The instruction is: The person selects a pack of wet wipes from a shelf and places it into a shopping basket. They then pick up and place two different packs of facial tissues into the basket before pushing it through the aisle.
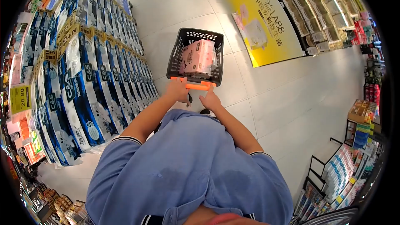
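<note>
A black shopping basket (174,54) with perforated sides is in front of me, low over the tiled floor. Inside it lies a pink printed pack (199,58), its right side covered in clear, shiny wrapping. The orange handle (196,86) runs across the near side of the basket. My left hand (178,90) is closed around the handle's left end. At the right end, my right hand (211,99) grips with its fingers while the thumb sticks out to the left. The undersides of both hands are hidden.
On the left, tall stacks of blue-and-white paper packs (89,87) reach close to my left arm. A yellow price sign (21,98) hangs beside them. A yellow display panel (271,29) stands ahead right, below lit shelves (321,8). Black-framed racks (318,171) are at lower right.
</note>
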